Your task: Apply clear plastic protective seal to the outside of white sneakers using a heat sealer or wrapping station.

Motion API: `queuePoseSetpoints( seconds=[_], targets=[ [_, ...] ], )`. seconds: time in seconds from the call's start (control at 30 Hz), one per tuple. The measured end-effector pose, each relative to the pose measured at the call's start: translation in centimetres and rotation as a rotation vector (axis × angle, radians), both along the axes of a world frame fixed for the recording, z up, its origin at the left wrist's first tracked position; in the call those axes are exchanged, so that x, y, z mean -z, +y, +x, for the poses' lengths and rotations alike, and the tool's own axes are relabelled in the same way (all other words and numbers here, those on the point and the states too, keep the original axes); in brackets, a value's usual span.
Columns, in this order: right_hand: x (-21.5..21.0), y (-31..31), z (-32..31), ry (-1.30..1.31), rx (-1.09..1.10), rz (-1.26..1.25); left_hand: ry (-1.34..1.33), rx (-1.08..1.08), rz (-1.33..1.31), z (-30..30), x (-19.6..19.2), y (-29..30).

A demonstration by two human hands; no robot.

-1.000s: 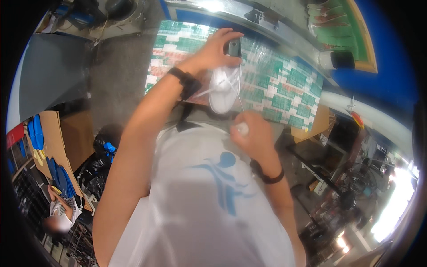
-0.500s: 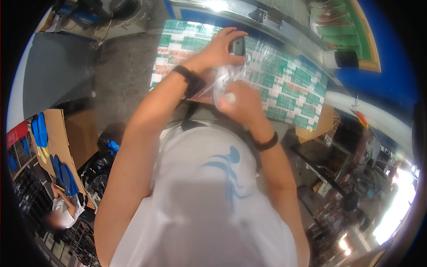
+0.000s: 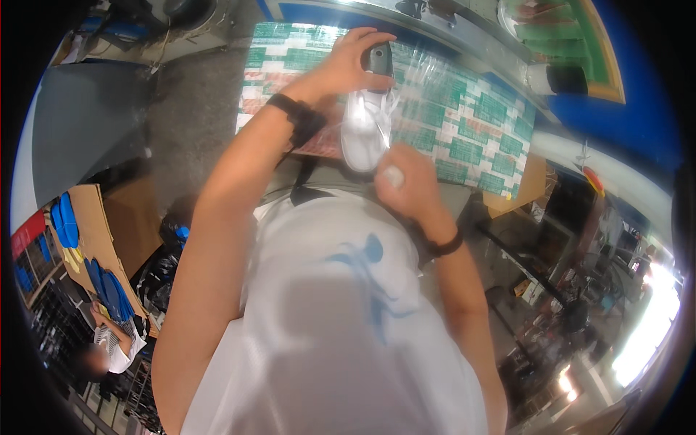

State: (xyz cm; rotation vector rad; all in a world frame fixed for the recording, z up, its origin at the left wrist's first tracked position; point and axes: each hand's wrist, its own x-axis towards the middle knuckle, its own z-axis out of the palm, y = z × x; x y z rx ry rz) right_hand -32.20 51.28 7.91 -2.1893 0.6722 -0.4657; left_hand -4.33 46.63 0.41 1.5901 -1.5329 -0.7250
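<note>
White shoe (image 3: 365, 129) in a clear plastic bag (image 3: 406, 72), above the patterned counter (image 3: 478, 123); left hand (image 3: 348, 61) grips its heel, right hand (image 3: 406, 181) pinches the toe, bagging seemingly unfinished

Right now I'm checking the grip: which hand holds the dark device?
The left hand, raised over the white shoe, grips the device; the right hand is lower.

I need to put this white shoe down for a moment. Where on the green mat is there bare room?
The green mat is bare right of the white shoe. The near edge is crowded by the left hand and right hand.
</note>
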Motion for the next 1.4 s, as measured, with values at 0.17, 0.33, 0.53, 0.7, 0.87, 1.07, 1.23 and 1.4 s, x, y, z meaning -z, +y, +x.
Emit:
queuePoseSetpoints(
  seconds=[0.17, 0.33, 0.53, 0.7, 0.87, 1.07, 1.23, 1.4],
  targets=[
    [1.7, -0.6, 3.3, 0.038, 0.022, -0.171, 0.064, 0.008, 0.015, -0.4, -0.2, 0.1],
    [2.4, 1.1, 4.5, 0.098, 0.062, -0.192, 0.075, 0.02, 0.002, -0.7, 0.2, -0.3],
    [2.1, 0.9, 0.8, 0.026, 0.054, 0.003, 0.072, 0.022, 0.009, 0.1, -0.5, 0.1],
    [2.1, 1.0, 4.1, 0.004, 0.018, -0.079, 0.058, 0.005, -0.044, -0.2, 0.0, -0.1],
    [3.2, 0.9, 5.7, -0.028, 0.054, -0.097, 0.089, 0.062, -0.017, -0.1, -0.5, -0.6],
    [0.6, 1.6, 0.5, 0.008, 0.01, -0.008, 0.109, 0.063, -0.01, 0.5, -0.2, -0.2],
    [3.4, 0.8, 0.5, -0.188, 0.22, 0.128, 0.16, 0.085, 0.009, 0.6, 0.0, -0.7],
    [2.9, -0.5, 1.3, -0.124, 0.297, 0.225, 0.114, 0.096, 0.006, 0.7, 0.3, -0.6]
  ],
)
